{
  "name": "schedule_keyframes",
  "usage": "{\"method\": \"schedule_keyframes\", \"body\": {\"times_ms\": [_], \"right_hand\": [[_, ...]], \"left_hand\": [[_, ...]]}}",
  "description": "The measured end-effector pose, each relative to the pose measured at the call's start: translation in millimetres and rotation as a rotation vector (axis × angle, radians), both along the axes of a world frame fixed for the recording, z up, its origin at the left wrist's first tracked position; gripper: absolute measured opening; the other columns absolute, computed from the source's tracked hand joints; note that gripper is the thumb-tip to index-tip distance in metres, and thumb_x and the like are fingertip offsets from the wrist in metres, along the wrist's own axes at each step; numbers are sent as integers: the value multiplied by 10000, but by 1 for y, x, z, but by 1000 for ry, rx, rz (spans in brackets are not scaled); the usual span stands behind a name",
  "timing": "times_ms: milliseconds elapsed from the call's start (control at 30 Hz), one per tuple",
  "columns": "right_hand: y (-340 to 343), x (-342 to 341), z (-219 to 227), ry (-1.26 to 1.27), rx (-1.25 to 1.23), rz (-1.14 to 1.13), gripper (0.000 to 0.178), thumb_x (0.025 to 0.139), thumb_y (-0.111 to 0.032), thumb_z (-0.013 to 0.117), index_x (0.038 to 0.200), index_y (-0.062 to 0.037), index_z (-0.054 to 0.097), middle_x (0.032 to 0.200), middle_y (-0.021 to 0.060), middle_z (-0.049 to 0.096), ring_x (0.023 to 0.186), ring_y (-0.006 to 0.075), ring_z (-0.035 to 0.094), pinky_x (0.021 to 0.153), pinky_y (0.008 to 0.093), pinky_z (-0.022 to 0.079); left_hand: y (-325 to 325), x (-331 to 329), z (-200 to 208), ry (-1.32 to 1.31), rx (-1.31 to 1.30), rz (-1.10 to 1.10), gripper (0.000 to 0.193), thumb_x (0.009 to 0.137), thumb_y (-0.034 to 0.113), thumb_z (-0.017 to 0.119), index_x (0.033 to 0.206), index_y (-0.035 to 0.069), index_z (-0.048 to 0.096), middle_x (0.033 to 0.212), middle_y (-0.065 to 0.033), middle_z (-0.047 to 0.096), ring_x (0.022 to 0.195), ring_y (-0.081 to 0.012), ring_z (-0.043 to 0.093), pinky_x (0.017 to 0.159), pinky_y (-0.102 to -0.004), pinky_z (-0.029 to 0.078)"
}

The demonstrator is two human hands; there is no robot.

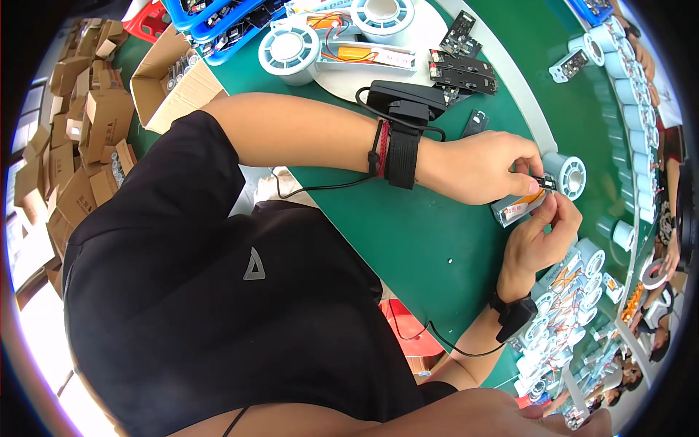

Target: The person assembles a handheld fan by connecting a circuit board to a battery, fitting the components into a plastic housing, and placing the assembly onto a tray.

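My left hand (477,169) is closed, its thumb and forefinger pinching a small black circuit board (544,182). Below that board lies a light-blue plastic housing (502,213) with an orange-and-white battery (520,207) in its tray. The housing's round ribbed end (574,177) points away from me. My right hand (540,239) comes up from below with thumb and forefinger closed at the housing, right beside the board; what sits between those fingertips is hidden. Behind my left hand, a dark flat circuit board (475,122) rests on the green table.
Several black circuit boards (462,71) and light-blue housings (290,49) lie on a round white surface (331,84) ahead of my left forearm. Blue trays (226,44) stand beyond. Many finished-looking housings (568,291) crowd the right side. A cardboard box (156,87) is at left; people work opposite.
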State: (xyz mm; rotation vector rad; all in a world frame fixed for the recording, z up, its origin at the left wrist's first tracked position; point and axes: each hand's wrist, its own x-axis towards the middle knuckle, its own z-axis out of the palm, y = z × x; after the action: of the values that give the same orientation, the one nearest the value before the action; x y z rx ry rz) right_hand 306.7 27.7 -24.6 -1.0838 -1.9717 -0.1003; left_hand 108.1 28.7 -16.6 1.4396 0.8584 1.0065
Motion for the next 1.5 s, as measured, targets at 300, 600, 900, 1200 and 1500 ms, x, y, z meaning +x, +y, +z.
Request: {"method": "schedule_keyframes", "body": {"times_ms": [300,600,900,1200,1500], "right_hand": [[-1,1,4,-131,-35,-27,103,1015,-114,627,1027,-12,624,964,127,657,802,272,640,699,366,514],[0,4,11,-201,-93,83,157,1024,-118,612,1135,-14,650,1020,155,671,882,304,672,729,363,547],[0,5,19,-113,-201,82,166,1012,-97,630,1142,-4,677,1016,122,676,838,214,674,722,306,539],[-2,2,23,476,-643,144,179,994,-65,655,1135,43,682,998,61,670,757,115,618,684,245,504],[-2,5,45,346,-798,105,192,1007,-104,647,1140,31,682,946,68,671,735,97,614,641,225,481]], "left_hand": [[2,-7,7,-42,-141,-3,329,923,226,745,1085,-55,696,857,-92,710,713,-116,619,636,-294,497],[9,-24,25,37,-417,-127,279,910,191,749,1024,-63,724,845,-84,709,693,-112,591,622,-276,487],[4,-17,15,-181,-694,-192,296,948,198,723,1086,-59,670,882,-59,673,723,-98,577,644,-265,479],[-14,-6,-5,-72,-86,21,320,1020,205,610,1203,-58,604,1001,-116,631,873,-210,626,770,-343,511],[-2,-21,-5,215,432,19,273,988,176,618,1212,20,626,1118,-145,565,1024,-319,602,893,-427,470]]}}
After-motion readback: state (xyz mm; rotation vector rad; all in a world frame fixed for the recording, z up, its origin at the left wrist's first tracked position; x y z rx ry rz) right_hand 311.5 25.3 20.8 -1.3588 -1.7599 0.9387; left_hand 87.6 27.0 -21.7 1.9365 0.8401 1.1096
